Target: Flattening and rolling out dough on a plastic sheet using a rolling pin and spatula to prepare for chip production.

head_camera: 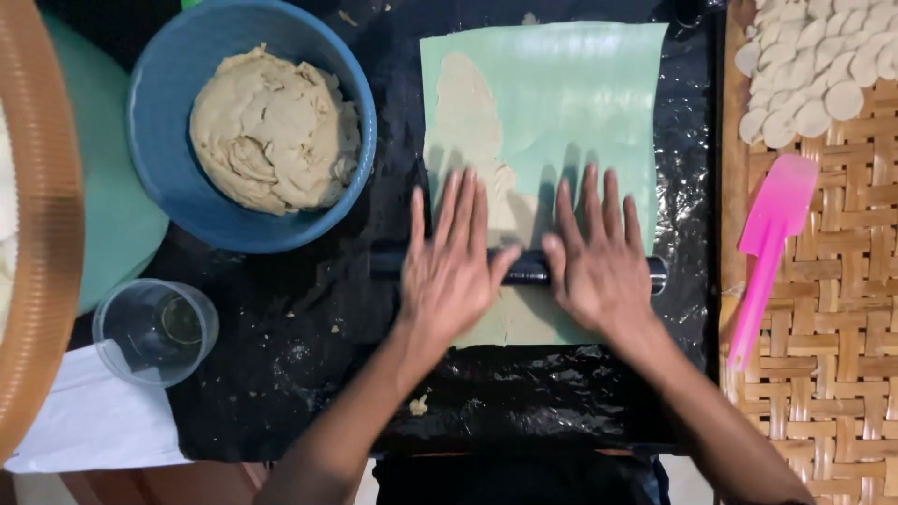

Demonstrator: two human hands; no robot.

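Note:
A dark rolling pin (527,269) lies across a pale green plastic sheet (580,103) spread on a black work surface. Flattened beige dough (465,122) shows beneath the sheet. My left hand (452,271) rests flat on the pin's left half, fingers spread and pointing away from me. My right hand (599,262) presses flat on the pin's right half in the same way. Neither hand is closed around the pin.
A blue bowl (164,112) with a beige dough lump (274,131) stands at the upper left. A clear plastic cup (157,332) sits below it. On the right, a woven tray (832,309) carries a pink spatula (769,243) and several round dough discs (809,56).

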